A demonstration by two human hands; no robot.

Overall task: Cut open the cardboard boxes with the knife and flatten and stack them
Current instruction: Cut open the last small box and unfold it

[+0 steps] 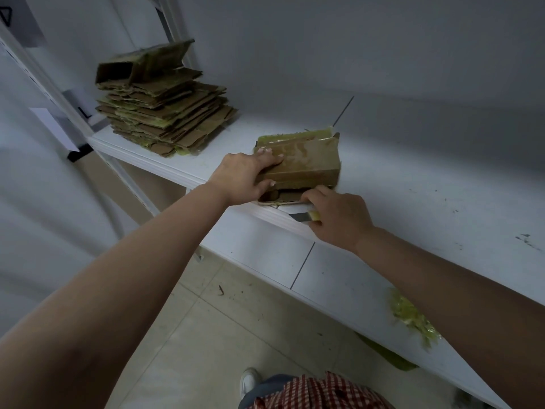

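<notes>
Near the front edge of the white tabletop (pixel 413 184) sits a taped cardboard box (pixel 303 163), its near end overhanging slightly. Left hand (pixel 244 178) clasps the box's left end, fingers on top, thumb on the side. Right hand (pixel 339 216) grips a knife (pixel 303 216), blade pointing left, just beside the box's open bottom flap. Flattened cardboard stack (pixel 165 113) rests at the far left corner.

Dim, bluish light; a brighter band falls across the bench (pixel 265 128) near the wall, soft shadow behind it, wide-angle bending at the edges, slightly soft detail throughout
</notes>
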